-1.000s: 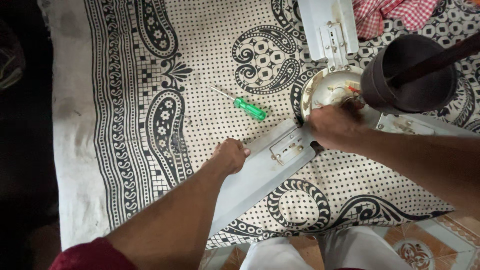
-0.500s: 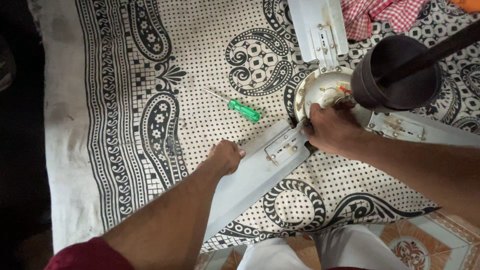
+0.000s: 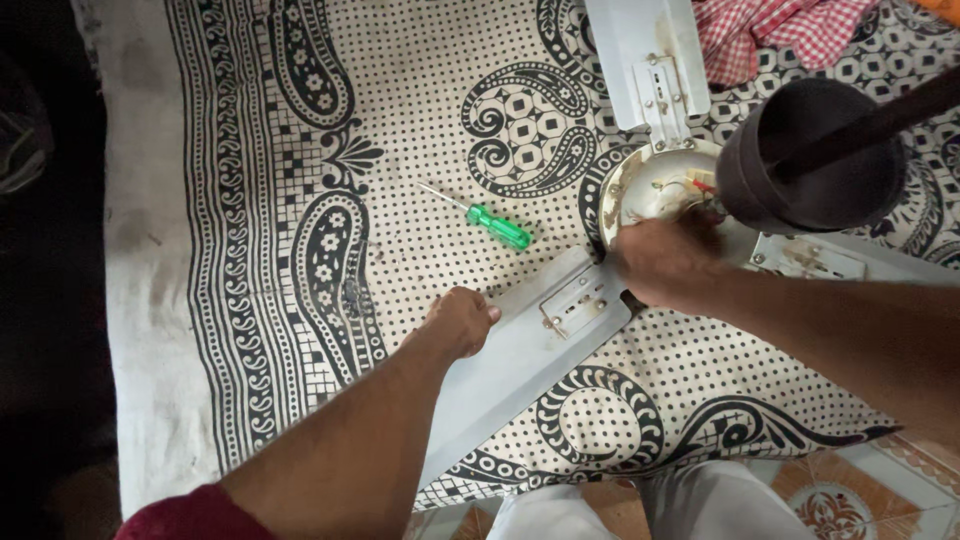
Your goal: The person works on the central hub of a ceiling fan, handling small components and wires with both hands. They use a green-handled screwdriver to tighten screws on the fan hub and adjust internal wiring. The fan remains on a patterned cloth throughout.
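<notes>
A white ceiling fan lies on a black-and-white patterned cloth (image 3: pixel 300 200). My left hand (image 3: pixel 460 320) is curled over the edge of the near fan blade (image 3: pixel 510 375) and presses on it. My right hand (image 3: pixel 665 262) grips the rim of the open motor hub (image 3: pixel 650 185), where the blade's metal bracket (image 3: pixel 580 300) meets it. Wires show inside the hub. A green-handled screwdriver (image 3: pixel 495 225) lies loose on the cloth between the hands and the far edge, touching neither hand.
A dark cup-shaped cover on a rod (image 3: pixel 810 160) hangs over the hub at right. Two more blades (image 3: pixel 645 55) (image 3: pixel 850 262) reach up and right. A red checked cloth (image 3: pixel 790 35) lies at top right, and tiled floor (image 3: pixel 840 500) borders the near edge.
Both hands keep their hold on the blade and the hub. Only the view has shifted slightly.
</notes>
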